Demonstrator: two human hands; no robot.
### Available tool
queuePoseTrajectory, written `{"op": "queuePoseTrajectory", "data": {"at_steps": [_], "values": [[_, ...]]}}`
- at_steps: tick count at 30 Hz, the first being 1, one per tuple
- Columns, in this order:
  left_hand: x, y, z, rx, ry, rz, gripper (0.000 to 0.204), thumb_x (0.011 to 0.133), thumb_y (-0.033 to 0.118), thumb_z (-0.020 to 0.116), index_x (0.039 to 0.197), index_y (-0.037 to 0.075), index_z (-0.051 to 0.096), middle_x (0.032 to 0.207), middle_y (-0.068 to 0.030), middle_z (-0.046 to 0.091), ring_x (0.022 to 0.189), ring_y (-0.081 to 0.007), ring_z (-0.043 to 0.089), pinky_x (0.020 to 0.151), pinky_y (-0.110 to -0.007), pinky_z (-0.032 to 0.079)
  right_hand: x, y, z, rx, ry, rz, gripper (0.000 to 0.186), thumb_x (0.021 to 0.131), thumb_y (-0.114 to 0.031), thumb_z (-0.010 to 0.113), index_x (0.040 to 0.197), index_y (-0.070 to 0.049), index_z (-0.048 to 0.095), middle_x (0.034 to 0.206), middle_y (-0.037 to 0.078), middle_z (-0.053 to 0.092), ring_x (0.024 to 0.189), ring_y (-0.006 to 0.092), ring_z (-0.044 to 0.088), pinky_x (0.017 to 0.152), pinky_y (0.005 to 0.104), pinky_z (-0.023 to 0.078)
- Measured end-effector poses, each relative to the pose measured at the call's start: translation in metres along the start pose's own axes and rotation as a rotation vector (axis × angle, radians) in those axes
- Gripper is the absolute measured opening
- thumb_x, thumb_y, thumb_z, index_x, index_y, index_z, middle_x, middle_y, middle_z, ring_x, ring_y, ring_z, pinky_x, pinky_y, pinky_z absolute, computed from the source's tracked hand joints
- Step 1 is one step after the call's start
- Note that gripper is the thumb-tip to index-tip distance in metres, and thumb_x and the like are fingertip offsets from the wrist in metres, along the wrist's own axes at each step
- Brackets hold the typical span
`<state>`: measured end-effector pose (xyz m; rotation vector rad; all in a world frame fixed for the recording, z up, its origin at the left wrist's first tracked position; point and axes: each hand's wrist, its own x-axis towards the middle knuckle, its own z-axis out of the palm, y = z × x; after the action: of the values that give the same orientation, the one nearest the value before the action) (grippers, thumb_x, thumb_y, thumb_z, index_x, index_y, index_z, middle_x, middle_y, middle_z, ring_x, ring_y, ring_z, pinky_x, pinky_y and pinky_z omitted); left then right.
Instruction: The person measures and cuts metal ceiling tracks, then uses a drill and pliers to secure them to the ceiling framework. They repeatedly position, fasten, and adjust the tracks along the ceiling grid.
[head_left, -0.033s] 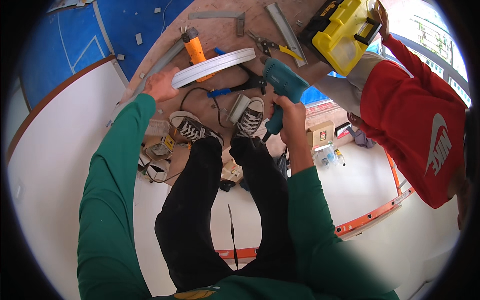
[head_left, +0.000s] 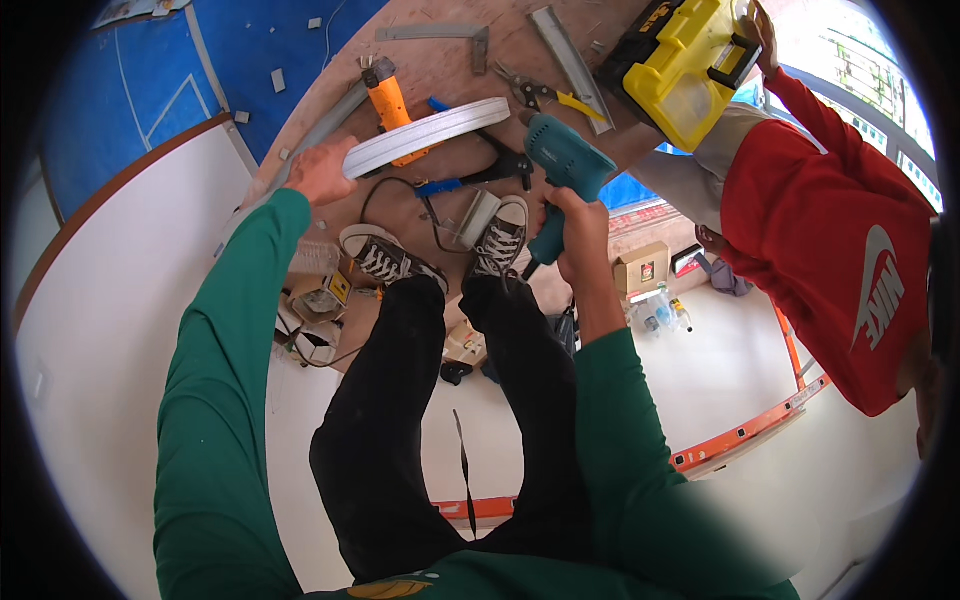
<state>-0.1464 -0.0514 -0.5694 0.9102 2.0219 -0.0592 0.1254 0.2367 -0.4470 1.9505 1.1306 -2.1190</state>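
My left hand point(head_left: 322, 173) is closed around the near end of a pale, ribbed metal strip point(head_left: 430, 135), which reaches to the right over the wooden surface. Wrapped round the handle of a teal power drill point(head_left: 568, 155) is my right hand point(head_left: 582, 232). The drill's front end points up and left, close to the strip's far end; its cord leaves the bottom of the handle. Under and behind the strip lies an orange tool with a dark end point(head_left: 388, 98), partly hidden. A blue-handled black tool point(head_left: 490, 170) rests between the strip and my shoes.
Yellow-handled snips point(head_left: 545, 92) and a metal channel point(head_left: 572, 70) lie at the back. At the right, a person in a red top point(head_left: 810, 230) has a hand on a yellow and black toolbox point(head_left: 690, 75). Open boxes point(head_left: 322, 300) and an orange ladder rail point(head_left: 740, 432) are lower down.
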Motion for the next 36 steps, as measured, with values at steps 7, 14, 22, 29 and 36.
{"op": "queuePoseTrajectory", "data": {"at_steps": [7,14,22,29,36], "values": [[0.001,0.006,-0.007,0.003,0.048,-0.001,0.05,0.082,0.02,0.076,0.131,0.018,0.064,0.109,-0.0196,0.079,0.105,-0.0444,0.076,0.092,-0.057,0.059,0.037,0.002,0.003,0.058,-0.025,0.045,0.018,0.09,-0.012,0.073,0.091,0.005,0.071,0.076,0.012,0.068,0.062,0.0204,0.066,0.058,0.0348,0.056],[-0.001,0.01,-0.007,0.038,0.097,0.031,0.045,0.082,0.018,0.076,0.125,0.014,0.063,0.103,-0.0192,0.079,0.099,-0.045,0.076,0.087,-0.059,0.06,0.041,-0.005,-0.003,0.044,-0.065,0.074,0.016,0.091,-0.011,0.071,0.093,0.006,0.07,0.078,0.012,0.069,0.063,0.0203,0.067,0.057,0.0358,0.056],[0.018,0.003,-0.031,0.189,0.12,0.077,0.047,0.079,0.016,0.077,0.125,0.018,0.065,0.099,-0.0181,0.078,0.095,-0.0439,0.076,0.081,-0.058,0.06,0.052,-0.017,-0.022,-0.072,-0.17,0.1,0.019,0.094,-0.01,0.069,0.104,0.005,0.067,0.088,0.012,0.069,0.067,0.0197,0.067,0.06,0.0387,0.059],[0.036,-0.007,-0.043,0.188,0.172,0.181,0.049,0.079,0.013,0.076,0.127,0.018,0.066,0.099,-0.0192,0.077,0.097,-0.044,0.076,0.082,-0.058,0.059,0.053,-0.015,-0.029,-0.085,-0.143,0.099,0.02,0.093,-0.01,0.069,0.105,0.006,0.067,0.09,0.013,0.07,0.067,0.0201,0.067,0.06,0.0386,0.059],[0.035,-0.008,-0.044,0.19,0.164,0.189,0.049,0.078,0.01,0.074,0.126,0.013,0.066,0.096,-0.02,0.077,0.095,-0.0433,0.076,0.081,-0.057,0.059,0.061,-0.027,-0.027,-0.165,-0.127,0.098,0.016,0.09,-0.008,0.068,0.089,0.008,0.067,0.078,0.014,0.067,0.061,0.0237,0.065,0.054,0.0402,0.056]]}}
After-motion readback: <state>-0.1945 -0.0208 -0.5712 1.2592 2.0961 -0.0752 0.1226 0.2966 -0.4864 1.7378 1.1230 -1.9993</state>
